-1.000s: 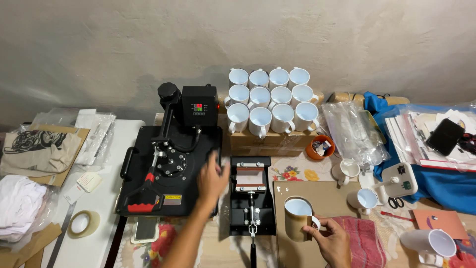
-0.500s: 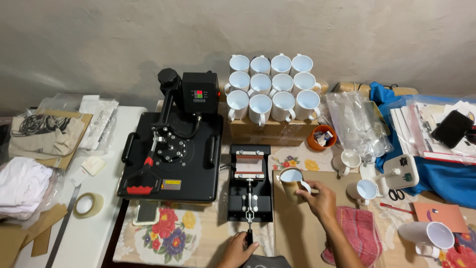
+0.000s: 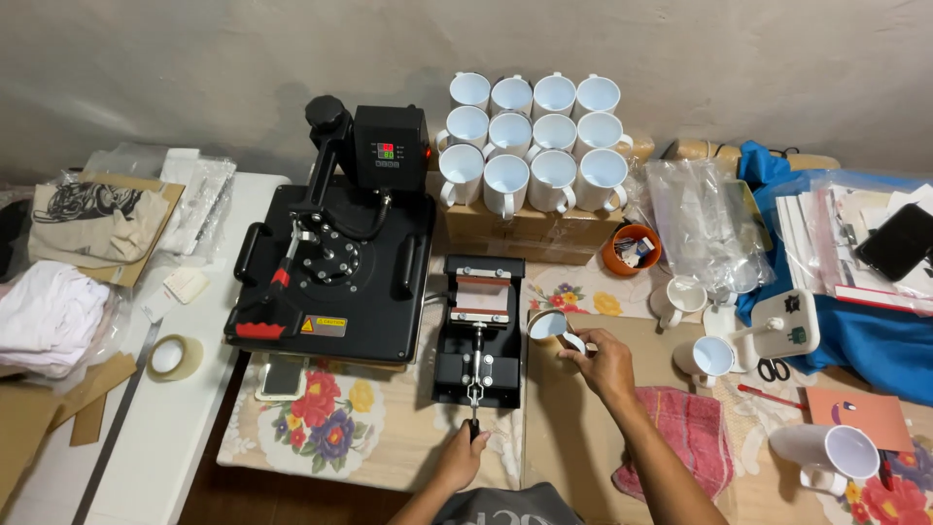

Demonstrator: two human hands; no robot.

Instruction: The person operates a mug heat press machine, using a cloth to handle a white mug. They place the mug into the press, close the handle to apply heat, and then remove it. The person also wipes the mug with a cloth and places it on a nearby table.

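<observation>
My left hand has come off the big flat press and now grips the lever handle at the near end of the mug press, fingers curled shut. My right hand pinches the wrapped mug by its handle, now lifted just right of the mug press cradle, ready for loading.

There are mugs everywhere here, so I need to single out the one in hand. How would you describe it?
Start at the big black flat heat press; just right of it sits the smaller mug press. The mug beside it is gripped by the right hand, tilted on its side in the air, while the rest stand on surfaces.
</observation>
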